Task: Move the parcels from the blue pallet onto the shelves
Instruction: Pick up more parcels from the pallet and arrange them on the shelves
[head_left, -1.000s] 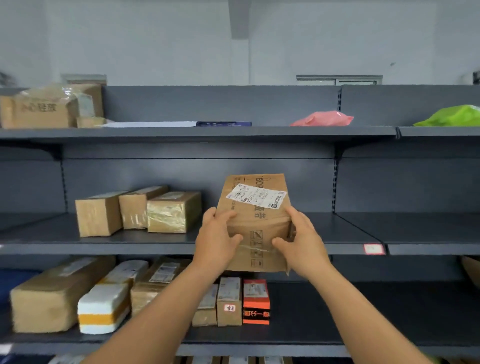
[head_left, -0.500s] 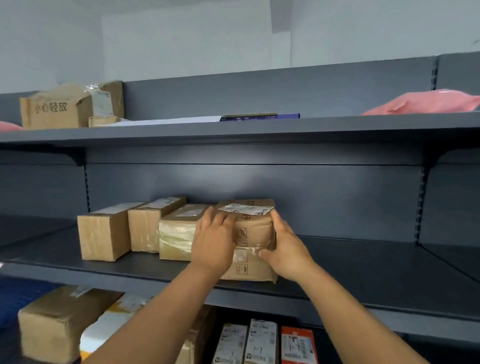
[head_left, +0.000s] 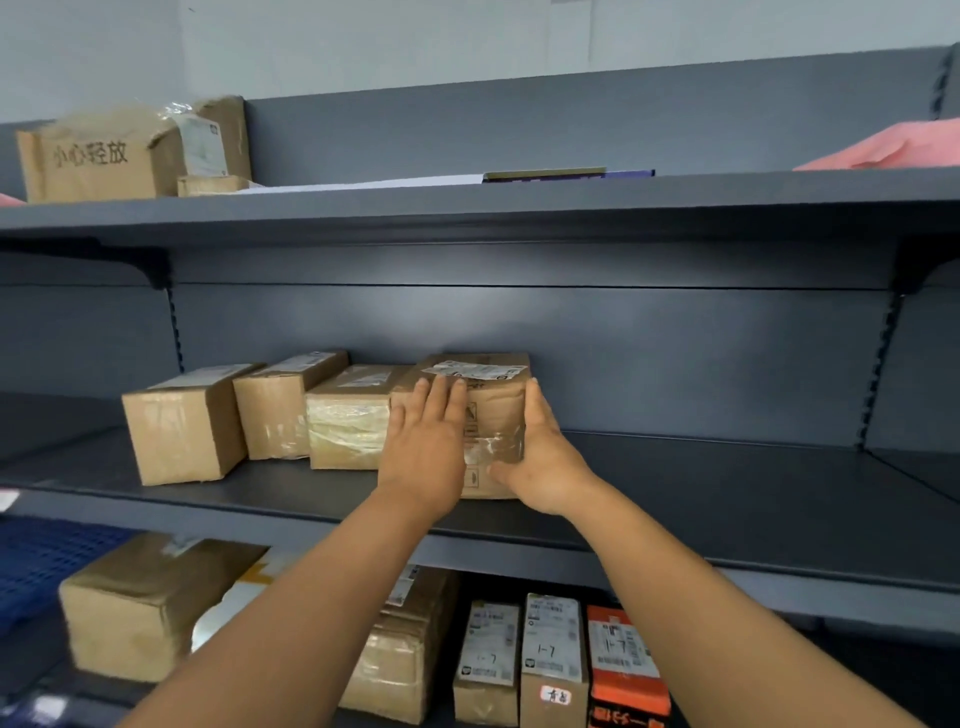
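And the parcel (head_left: 485, 415) was down on the middle shelf (head_left: 675, 483)! A second earlier it had hung in the air in front of the shelving, label facing the camera; half a second earlier it was just meeting the shelf's front edge. Now it stood well back on the shelf, its white shipping label (head_left: 475, 370) turned up on top, pressed in on the right end of the row of three cardboard boxes (head_left: 260, 415) and touching the nearest, tape-wrapped one (head_left: 348, 421).

The left hand (head_left: 423, 447) lay flat against the parcel's front face, its fingers (head_left: 441, 397) spread wide and straight, pushing rather than gripping. The right hand (head_left: 543, 457) cupped the parcel's right side, fingers curled round the corner and thumb under the front edge, so that hand had hold of it. To my eye that was the squaring-up shove, lining the parcel up with its neighbours.

For the task, that meant one more parcel off the pallet and shelved, all but released. A slice of blue pallet (head_left: 47, 561) showed below and left of the parcel, past the shelf edge; how many parcels waited on it could not be told. To the right of the parcel, the shelf ran on bare, so there was room for more.
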